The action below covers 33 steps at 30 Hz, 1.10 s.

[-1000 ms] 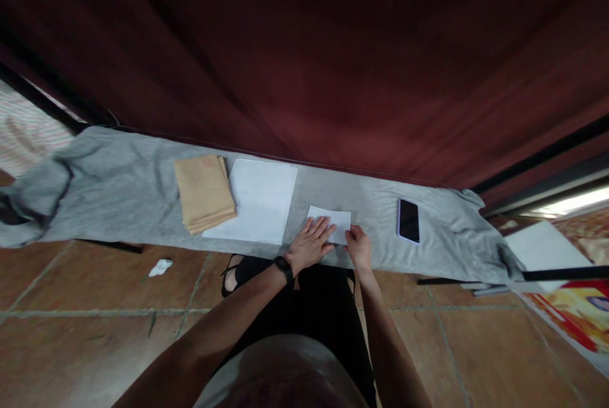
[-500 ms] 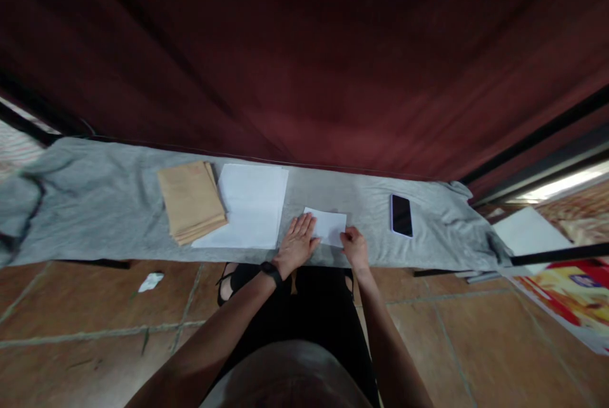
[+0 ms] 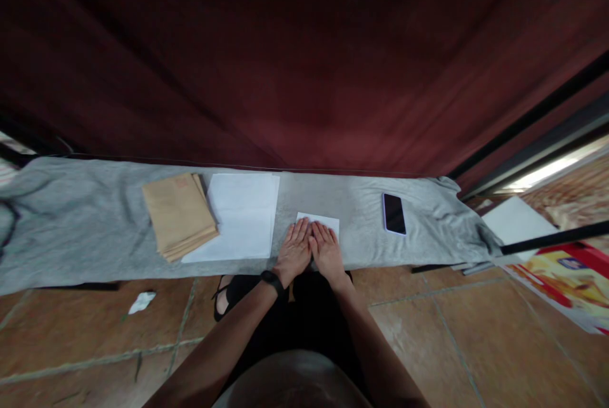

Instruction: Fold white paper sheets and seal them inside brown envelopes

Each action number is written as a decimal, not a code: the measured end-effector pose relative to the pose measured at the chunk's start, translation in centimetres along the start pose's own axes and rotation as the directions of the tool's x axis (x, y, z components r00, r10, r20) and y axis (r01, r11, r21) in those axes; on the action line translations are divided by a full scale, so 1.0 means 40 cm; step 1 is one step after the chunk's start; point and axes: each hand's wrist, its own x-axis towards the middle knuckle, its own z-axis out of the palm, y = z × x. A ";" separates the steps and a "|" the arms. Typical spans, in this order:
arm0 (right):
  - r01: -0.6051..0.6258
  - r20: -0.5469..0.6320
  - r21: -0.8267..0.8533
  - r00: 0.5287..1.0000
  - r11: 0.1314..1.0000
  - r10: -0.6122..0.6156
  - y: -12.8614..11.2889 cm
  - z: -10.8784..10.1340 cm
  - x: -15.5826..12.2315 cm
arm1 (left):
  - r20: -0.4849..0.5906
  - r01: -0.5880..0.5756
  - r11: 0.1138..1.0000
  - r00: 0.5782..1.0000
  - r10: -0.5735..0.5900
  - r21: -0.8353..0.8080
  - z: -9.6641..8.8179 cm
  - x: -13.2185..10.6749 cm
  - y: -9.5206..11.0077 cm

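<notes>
A small folded white paper [image 3: 328,220] lies on the grey cloth, mostly covered by my two hands. My left hand [image 3: 295,249], with a black band at its wrist, rests flat on the paper's left part, fingers stretched out. Beside it, my right hand [image 3: 327,250] lies flat on the right part, fingers extended and close to the left hand. Only the paper's far edge and upper right corner show. Left of my hands are larger white sheets [image 3: 245,214], and a stack of brown envelopes [image 3: 178,211] overlaps their left side.
A phone in a purple case [image 3: 394,214] lies to the right on the grey cloth [image 3: 352,198]. A dark red hanging fabric [image 3: 304,78] rises behind the narrow surface. A red and yellow box [image 3: 566,278] stands at the right, and a crumpled white scrap [image 3: 141,302] lies on the tiled floor.
My right hand has left the paper's right edge, opened, and moved left to lie flat beside my left hand. The camera view has shifted slightly.
</notes>
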 end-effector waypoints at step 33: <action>0.014 0.050 -0.269 0.999 0.963 0.000 0.079 -0.073 -0.061 | -0.054 0.124 0.992 0.991 -0.122 0.027 -0.001 -0.021 -0.011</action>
